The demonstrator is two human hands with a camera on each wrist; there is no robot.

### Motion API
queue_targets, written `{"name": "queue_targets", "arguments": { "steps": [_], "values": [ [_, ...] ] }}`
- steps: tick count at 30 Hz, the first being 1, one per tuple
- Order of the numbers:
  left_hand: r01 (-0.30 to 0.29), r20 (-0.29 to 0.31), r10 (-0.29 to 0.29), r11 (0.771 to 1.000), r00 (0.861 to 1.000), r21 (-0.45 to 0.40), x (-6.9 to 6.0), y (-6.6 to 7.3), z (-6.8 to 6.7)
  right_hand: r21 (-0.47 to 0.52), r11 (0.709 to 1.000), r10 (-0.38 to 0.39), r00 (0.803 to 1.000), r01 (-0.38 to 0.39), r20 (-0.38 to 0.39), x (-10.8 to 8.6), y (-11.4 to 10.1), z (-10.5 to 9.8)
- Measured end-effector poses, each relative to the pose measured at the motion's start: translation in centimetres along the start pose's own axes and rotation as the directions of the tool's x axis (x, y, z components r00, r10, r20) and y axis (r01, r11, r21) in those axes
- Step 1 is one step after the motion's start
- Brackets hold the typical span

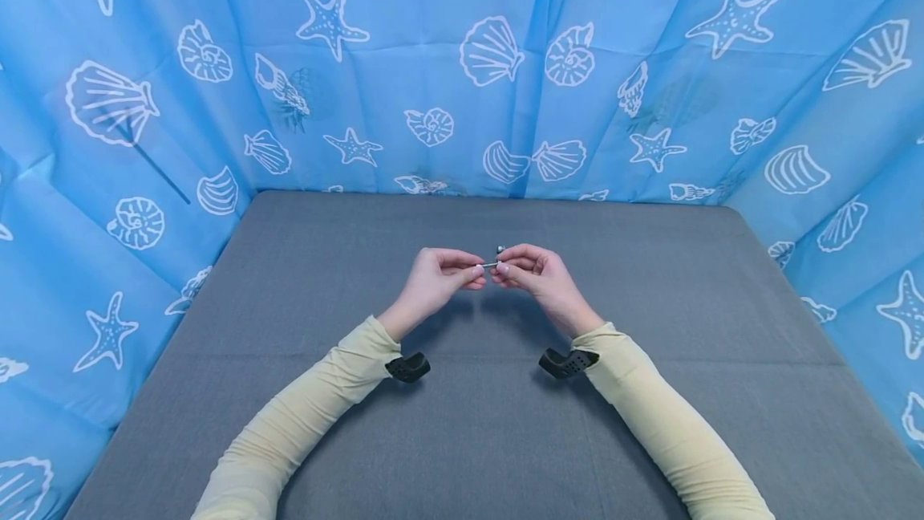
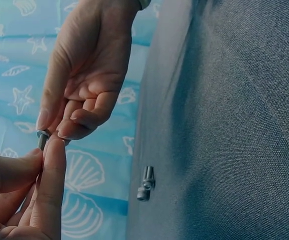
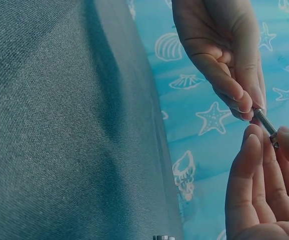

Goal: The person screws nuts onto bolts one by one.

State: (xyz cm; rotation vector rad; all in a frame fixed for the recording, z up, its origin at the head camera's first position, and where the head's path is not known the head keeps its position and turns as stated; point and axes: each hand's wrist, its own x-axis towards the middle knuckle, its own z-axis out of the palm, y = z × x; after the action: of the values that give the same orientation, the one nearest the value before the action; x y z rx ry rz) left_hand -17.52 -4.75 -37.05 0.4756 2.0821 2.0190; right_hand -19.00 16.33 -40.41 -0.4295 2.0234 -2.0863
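Blue curtain (image 1: 433, 87), white starfish and shell print: hung in folds behind the far edge of the tabletop (image 1: 469, 432) and down its left and right sides. Tabletop: grey woven cover, faint crosswise crease, shadows of both arms falling across it.

Item 1. Slim silver bolt (image 3: 267, 123), threaded shaft. Location: between the 2 hands, raised above the tabletop, bridging the narrow gap from fingertips to fingertips; close to level as seen from the head.

Item 2. Left hand (image 1: 435, 274): thumb and forefinger pinching 1 end of the bolt, other fingers bent in below.

Item 3. Right hand (image 1: 543, 274): thumb and fingertips pinching the opposite end, where a wider metal part shows; head or nut, I cannot tell. Fingertips of the 2 hands nearly meet around the bolt.

Item 4. Small metal pieces (image 2: 148, 173), 2 visible, grey and cylindrical: on the tabletop beyond the hands, close together; touching or merely overlapping from my side, I cannot tell. Partly covered by the right fingers in the head view.

Item 5. Pale yellow sleeves (image 1: 303, 416), 2, reaching to the wrists.

Item 6. Black wrist devices (image 1: 408, 367), 2, 1 at the inner side of each wrist.
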Motion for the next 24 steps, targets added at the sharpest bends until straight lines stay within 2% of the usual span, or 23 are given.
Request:
{"name": "queue_targets", "arguments": {
  "steps": [7, 13, 16, 22, 24],
  "values": [
    [-0.005, -0.021, 0.005, 1.000, 1.000, 0.012, -0.03, 0.14, 0.07, -0.036, 0.999, 0.000, 1.000, -0.001, -0.021, 0.07, 0.03, -0.08],
    [-0.001, -0.021, 0.003, 0.997, 1.000, 0.079, -0.11, 0.15, 0.17, -0.096, 0.995, 0.000, 0.999, -0.003, -0.038, -0.02, 0.12, -0.24],
    [-0.009, -0.021, 0.012, 0.995, 1.000, 0.102, -0.08, 0.10, 0.28, -0.093, 0.996, 0.001, 0.999, -0.005, -0.042, -0.04, 0.10, -0.27],
    [-0.020, -0.016, 0.021, 0.996, 1.000, 0.084, -0.17, 0.24, 0.53, -0.041, 0.999, 0.023, 0.999, -0.024, -0.037, -0.02, 0.13, -0.23],
    [-0.026, -0.019, 0.028, 0.997, 0.999, 0.077, 0.18, -0.48, 0.49, -0.033, 0.999, 0.027, 0.999, -0.029, -0.037, 0.01, 0.13, -0.28]
  ]
}}
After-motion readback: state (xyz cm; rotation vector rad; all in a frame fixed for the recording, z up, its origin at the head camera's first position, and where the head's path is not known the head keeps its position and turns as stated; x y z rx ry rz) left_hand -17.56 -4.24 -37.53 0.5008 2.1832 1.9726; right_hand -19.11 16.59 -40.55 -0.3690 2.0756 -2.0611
